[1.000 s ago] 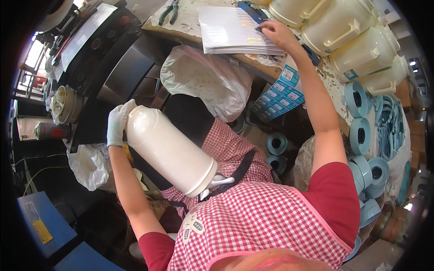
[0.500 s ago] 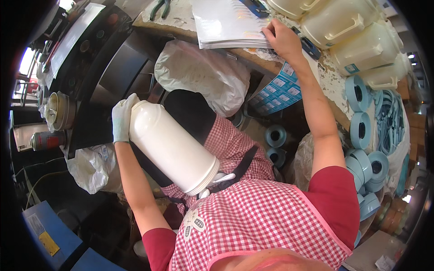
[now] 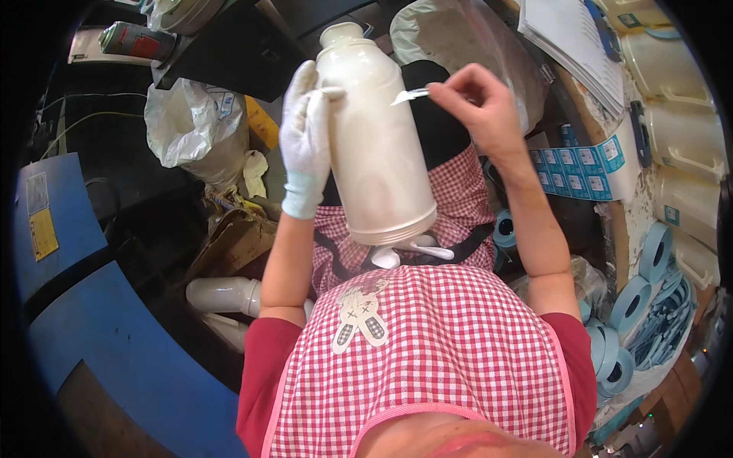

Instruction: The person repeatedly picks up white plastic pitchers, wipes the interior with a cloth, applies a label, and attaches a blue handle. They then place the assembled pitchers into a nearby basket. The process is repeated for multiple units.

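A glossy cream-white flask body (image 3: 376, 141) rests over my lap, its narrow neck pointing away and its ribbed base toward my apron. My left hand (image 3: 305, 145), in a white glove, holds the flask by its left side, thumb laid across the front. Bare, my right hand (image 3: 485, 107) pinches a small, thin, whitish glossy strip (image 3: 410, 96) between thumb and finger. The strip's tip is close to the flask's right side; whether it touches cannot be told. White spoon-like plastic pieces (image 3: 389, 256) lie between the base and my apron.
A stack of white sheets (image 3: 576, 49) lies on the worn bench at the right, above blue printed labels (image 3: 576, 172). Several cream jugs (image 3: 679, 137) line its far side. Blue tape rolls (image 3: 630, 301) are at right. A plastic-lined bin (image 3: 191, 130) and blue panels (image 3: 122, 343) are left.
My right hand has left the sheet stack and come to the flask with the whitish strip. The flask has turned more upright in view, and my view has swung left.
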### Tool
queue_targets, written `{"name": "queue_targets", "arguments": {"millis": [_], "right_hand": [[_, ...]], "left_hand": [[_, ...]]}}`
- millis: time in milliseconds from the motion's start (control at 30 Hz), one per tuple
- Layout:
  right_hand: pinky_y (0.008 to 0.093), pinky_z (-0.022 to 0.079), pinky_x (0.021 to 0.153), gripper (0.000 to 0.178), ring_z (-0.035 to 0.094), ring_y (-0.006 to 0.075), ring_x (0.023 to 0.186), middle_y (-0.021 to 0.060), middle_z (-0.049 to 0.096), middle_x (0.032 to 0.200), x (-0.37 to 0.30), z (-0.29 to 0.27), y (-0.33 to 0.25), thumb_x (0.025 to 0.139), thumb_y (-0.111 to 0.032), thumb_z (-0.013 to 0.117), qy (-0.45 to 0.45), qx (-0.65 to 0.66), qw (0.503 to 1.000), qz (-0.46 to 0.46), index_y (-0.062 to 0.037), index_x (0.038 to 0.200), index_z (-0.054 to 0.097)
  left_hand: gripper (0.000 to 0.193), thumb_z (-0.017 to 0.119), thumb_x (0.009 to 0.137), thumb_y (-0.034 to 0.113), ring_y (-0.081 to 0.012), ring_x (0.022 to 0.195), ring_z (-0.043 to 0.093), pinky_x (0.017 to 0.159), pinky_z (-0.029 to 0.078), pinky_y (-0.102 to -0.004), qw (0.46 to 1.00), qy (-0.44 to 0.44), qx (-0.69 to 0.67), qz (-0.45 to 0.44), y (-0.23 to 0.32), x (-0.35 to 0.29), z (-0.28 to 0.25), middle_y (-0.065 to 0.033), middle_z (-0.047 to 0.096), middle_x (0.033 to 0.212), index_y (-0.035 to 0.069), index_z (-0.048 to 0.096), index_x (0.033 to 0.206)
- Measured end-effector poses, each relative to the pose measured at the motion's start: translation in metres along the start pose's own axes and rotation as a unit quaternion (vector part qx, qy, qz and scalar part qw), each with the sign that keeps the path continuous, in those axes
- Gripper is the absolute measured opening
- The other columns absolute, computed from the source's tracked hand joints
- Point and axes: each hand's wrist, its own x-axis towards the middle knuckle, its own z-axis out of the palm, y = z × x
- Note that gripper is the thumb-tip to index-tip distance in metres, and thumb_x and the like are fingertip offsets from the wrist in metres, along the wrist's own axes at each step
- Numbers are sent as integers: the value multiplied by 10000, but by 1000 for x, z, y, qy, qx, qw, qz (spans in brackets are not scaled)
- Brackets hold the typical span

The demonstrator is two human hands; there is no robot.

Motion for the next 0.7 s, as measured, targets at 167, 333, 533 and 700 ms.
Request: {"name": "queue_targets", "arguments": {"millis": [167, 333, 533, 700], "right_hand": [[238, 503, 716, 369, 590, 62, 752, -16, 667, 814, 10, 45, 22, 843, -323, 902, -41, 34, 998, 36, -30, 891, 683], [295, 540, 759, 441, 639, 122, 790, 25, 686, 832, 14, 54, 33, 814, -382, 906, -39, -33, 998, 21, -18, 884, 668], [340, 546, 743, 536, 667, 208, 777, 84, 684, 830, 14, 56, 27, 785, -500, 888, -19, -211, 977, -15, -31, 891, 652], [346, 530, 716, 575, 620, 247, 737, 92, 639, 842, 12, 66, 10, 767, -549, 884, 59, -272, 954, -114, -56, 912, 626]], "left_hand": [[157, 740, 948, 129, -349, 1425, 516, 1165, 414, -410, 994, -12, 107, 3, 9, -6, 7, -234, 489, 1574, -26, 728, 929], [172, 793, 850, 110, -365, 1345, 584, 1103, 477, -408, 982, -11, 182, 40, 6, 0, 1, -241, 549, 1514, -28, 690, 851], [210, 786, 788, 92, -361, 1232, 641, 1016, 529, -410, 956, -12, 283, 73, 9, 3, 4, -234, 590, 1432, -14, 606, 772], [254, 768, 761, 65, -365, 1172, 644, 971, 535, -416, 960, -15, 272, 56, 14, 5, 6, -214, 581, 1368, 12, 541, 861]]}}
